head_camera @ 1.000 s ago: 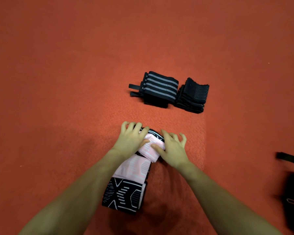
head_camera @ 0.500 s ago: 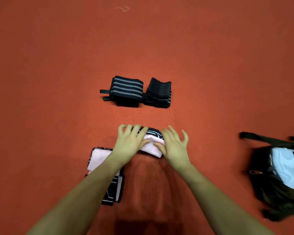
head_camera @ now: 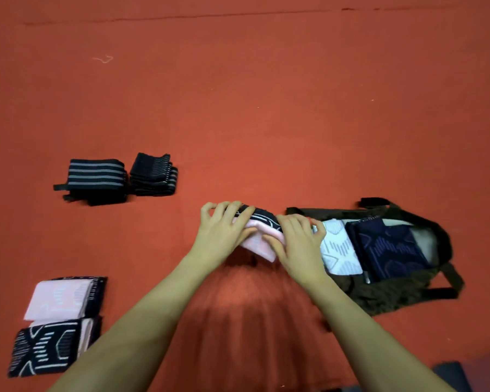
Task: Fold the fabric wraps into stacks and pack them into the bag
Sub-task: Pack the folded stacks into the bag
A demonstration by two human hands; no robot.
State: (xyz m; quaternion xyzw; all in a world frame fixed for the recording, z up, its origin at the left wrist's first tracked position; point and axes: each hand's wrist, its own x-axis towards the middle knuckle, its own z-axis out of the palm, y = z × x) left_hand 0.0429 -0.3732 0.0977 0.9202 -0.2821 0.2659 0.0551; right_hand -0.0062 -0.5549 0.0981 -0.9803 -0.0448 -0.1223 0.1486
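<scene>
A folded pink and black patterned wrap (head_camera: 259,239) is held between both hands just above the red floor. My left hand (head_camera: 224,230) grips its left side and my right hand (head_camera: 300,241) grips its right side, fingers curled over the top. Right beside it lies an open dark bag (head_camera: 385,295) holding a folded white patterned wrap (head_camera: 340,250) and a folded navy wrap (head_camera: 391,247). Another pink and black folded wrap (head_camera: 60,321) lies at the lower left.
Two folded black stacks lie at the left: a grey-striped one (head_camera: 95,178) and a darker one (head_camera: 153,175). The red carpet (head_camera: 266,108) stretches all around. A dark object (head_camera: 453,374) shows at the bottom right corner.
Both hands have carried the folded pink and black wrap to the right, up to the bag's mouth. The view has swung right, so the bag is now fully in sight.
</scene>
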